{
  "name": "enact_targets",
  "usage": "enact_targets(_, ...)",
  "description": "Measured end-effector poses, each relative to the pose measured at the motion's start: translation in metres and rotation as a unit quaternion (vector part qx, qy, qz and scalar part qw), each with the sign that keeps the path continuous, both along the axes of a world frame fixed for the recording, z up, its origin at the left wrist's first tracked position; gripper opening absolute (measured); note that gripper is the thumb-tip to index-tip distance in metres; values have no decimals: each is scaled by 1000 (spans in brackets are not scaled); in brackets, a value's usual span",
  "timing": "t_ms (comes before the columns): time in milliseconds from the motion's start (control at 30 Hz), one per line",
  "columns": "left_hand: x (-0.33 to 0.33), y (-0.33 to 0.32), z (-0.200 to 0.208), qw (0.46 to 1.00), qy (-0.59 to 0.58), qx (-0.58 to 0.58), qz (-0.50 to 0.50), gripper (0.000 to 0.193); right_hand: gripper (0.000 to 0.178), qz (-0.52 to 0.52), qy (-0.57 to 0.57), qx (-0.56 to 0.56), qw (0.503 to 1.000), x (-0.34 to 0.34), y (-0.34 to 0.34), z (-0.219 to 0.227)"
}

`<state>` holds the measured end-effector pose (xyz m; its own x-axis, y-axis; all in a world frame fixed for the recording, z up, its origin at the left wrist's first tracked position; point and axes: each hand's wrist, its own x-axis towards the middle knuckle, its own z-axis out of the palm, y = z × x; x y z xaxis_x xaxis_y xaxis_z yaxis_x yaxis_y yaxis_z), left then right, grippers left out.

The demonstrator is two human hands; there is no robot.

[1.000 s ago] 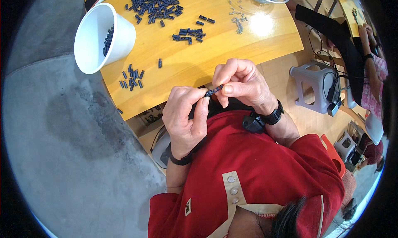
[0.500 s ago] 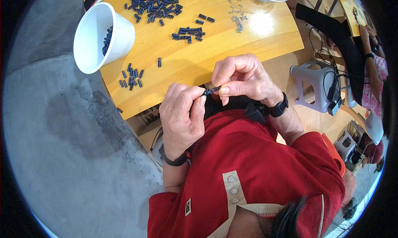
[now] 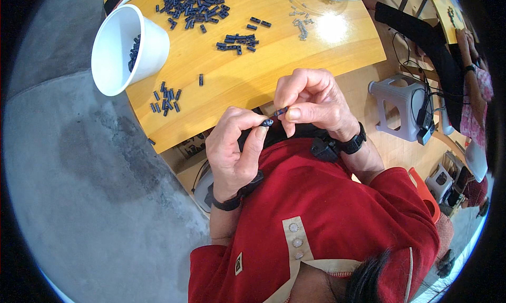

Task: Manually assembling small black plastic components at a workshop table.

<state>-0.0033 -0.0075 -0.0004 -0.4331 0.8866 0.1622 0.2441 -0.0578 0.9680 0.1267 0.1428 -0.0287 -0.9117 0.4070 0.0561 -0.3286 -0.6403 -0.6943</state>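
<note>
Barely anything has shifted since a moment ago: the left hand [image 3: 234, 150] has slid a little lower, its thumb and forefinger closed on a small dark piece [image 3: 268, 122], and the right hand [image 3: 311, 100] pinches a second dark piece [image 3: 280, 112] tip to tip against it, so the joining looks unfinished. Beyond them, on the yellow table [image 3: 253, 76], lie scattered dark pieces [image 3: 192, 0] and a white cup [image 3: 124, 47] (some pieces inside); no labels show.
</note>
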Motion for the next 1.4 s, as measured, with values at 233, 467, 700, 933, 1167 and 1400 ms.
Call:
enact_targets(233,0,-1,1,1000,-12,1,5,8,9,14,-20,12,1000,3,1,6)
enact_targets(467,-2,0,3,1000,23,-3,-2,9,9,25,-36,40,998,4,3,7)
enact_targets(700,-2,2,9,997,72,-26,9,8,9,20,-33,71,997,6,10,9)
enact_targets(933,0,4,9,997,69,-27,11,7,8,42,-40,73,996,7,10,7)
enact_targets(1167,0,8,14,990,142,-25,8,8,9,53,-48,82,994,5,11,5)
enact_targets(1400,-2,8,7,987,154,-43,12,13,8,83,-37,32,995,0,10,-13)
